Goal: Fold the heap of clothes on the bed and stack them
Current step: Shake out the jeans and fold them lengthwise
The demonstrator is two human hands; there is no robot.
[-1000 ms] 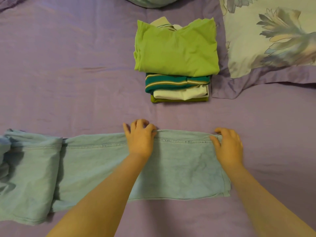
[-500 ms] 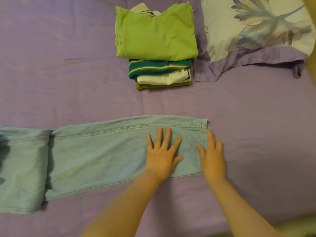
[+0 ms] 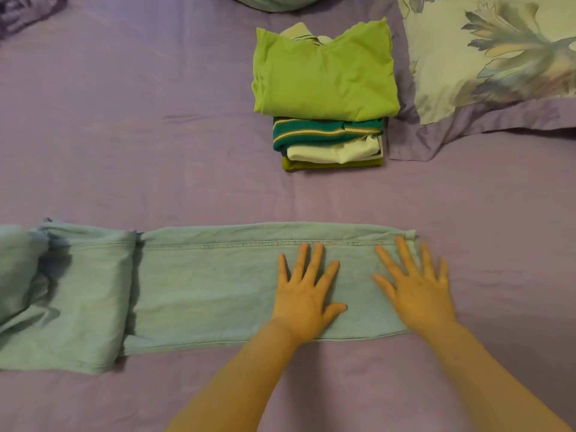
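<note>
A pair of light blue jeans [image 3: 202, 285] lies flat in a long strip across the purple bed, legs together, its left end running out of view. My left hand [image 3: 307, 294] presses flat on the leg with fingers spread. My right hand [image 3: 416, 288] lies flat on the right end of the jeans, fingers straight and spread, partly over the hem. Farther back stands a stack of folded clothes [image 3: 327, 132], with a lime green shirt [image 3: 324, 76] on top, then a teal striped one, a white one and an olive one.
A floral pillow [image 3: 492, 57] with a purple border lies at the back right, touching the stack. A pale green rounded cushion [image 3: 271, 1] peeks in at the top edge. Purple sheet [image 3: 124, 135] spreads between the jeans and the stack.
Both hands have let go of the jeans' far edge and now lie flat and spread on the fabric. The right hand has moved onto the hem end.
</note>
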